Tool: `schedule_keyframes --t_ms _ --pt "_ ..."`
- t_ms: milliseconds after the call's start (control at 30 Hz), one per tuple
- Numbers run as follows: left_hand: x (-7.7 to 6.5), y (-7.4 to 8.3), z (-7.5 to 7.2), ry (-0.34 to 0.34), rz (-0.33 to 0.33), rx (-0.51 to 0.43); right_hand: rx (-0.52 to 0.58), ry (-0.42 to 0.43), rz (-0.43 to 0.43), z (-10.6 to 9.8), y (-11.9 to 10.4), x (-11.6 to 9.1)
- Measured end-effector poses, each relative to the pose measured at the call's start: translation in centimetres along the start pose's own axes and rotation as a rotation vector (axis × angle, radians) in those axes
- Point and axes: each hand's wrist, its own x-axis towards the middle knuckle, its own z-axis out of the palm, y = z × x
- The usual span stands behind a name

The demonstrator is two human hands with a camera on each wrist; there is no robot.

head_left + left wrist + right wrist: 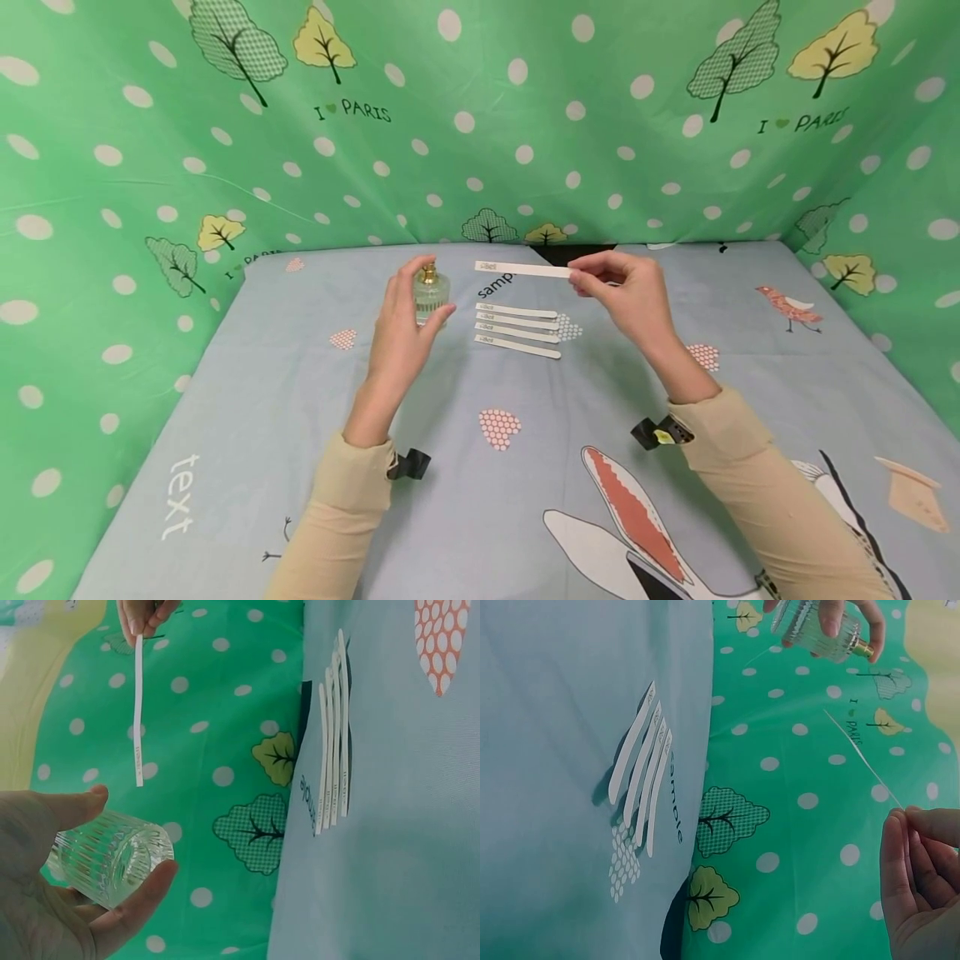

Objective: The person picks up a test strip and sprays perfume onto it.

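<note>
A clear ribbed glass perfume bottle (432,293) with a gold spray nozzle is gripped in my left hand (402,321), raised above the cloth. One fingertip rests on the nozzle (863,649), as the right wrist view shows. Between thumb and fingers, my right hand (626,292) pinches one end of a white perfume test strip (521,269). The strip's free end, with small print, points left toward the bottle, a gap apart from it. Below it, several more white strips (517,327) lie side by side on the cloth.
A blue-grey printed cloth (435,517) covers the table, with hearts, a rabbit and lettering on it. Behind stands a green dotted curtain (420,183). A black patch (573,254) shows at the table's back edge. Each wrist wears a black strapped device (660,433).
</note>
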Motion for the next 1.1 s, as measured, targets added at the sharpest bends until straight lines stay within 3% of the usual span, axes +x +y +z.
schedule_keyframes --t_ms 1100 --pt "0.2 -0.5 -0.6 -0.015 -0.032 -0.041 -0.001 0.031 0.022 -1.3 0.4 0.3"
